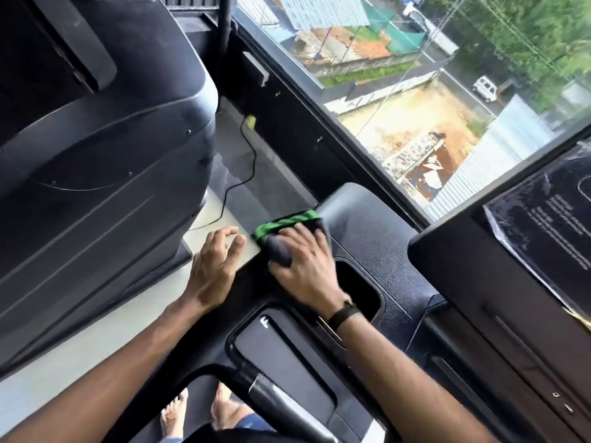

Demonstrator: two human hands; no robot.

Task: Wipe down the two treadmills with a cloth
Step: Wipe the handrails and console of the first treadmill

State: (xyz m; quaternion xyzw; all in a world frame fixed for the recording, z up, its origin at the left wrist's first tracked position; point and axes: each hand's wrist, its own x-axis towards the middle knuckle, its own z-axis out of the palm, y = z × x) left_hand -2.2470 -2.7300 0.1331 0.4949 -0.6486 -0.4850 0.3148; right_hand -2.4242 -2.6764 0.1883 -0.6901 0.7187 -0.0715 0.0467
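Person stands at the console point(367, 238) of the nearer treadmill, both bare arms reaching forward over it

Right hand point(303, 266) lies on top of a dark cloth with a green edge point(287, 225), fingers curled over the bunched fabric and pressing it onto the console's left front corner, at about 12 o'clock from the person. Part of the cloth bulges out between thumb and forefinger. A dark band point(343, 314) circles the right wrist

Left hand point(214, 263) is just beside the cloth at its 9 o'clock, not touching it as far as can be seen. Its fingers are spread and slightly bent, fingertips over the pale floor point(96, 330) past the console edge; the heel of the hand appears to rest on the console rim. It holds nothing

An open cup recess point(358, 282) sits in the console at 3 o'clock of the right hand. A black handlebar point(281, 407) runs toward 5 o'clock below the arms, and two bare feet point(198, 410) show at 6 o'clock

The second treadmill's large dark housing point(96, 155) fills the 9 to 11 o'clock side. A thin black cable point(246, 167) trails across the floor between the two machines. The nearer machine's display panel point(543, 235), covered in wrinkled film, stands at 3 o'clock. A window point(415, 91) spans 12 to 2 o'clock, showing roofs and a road far below
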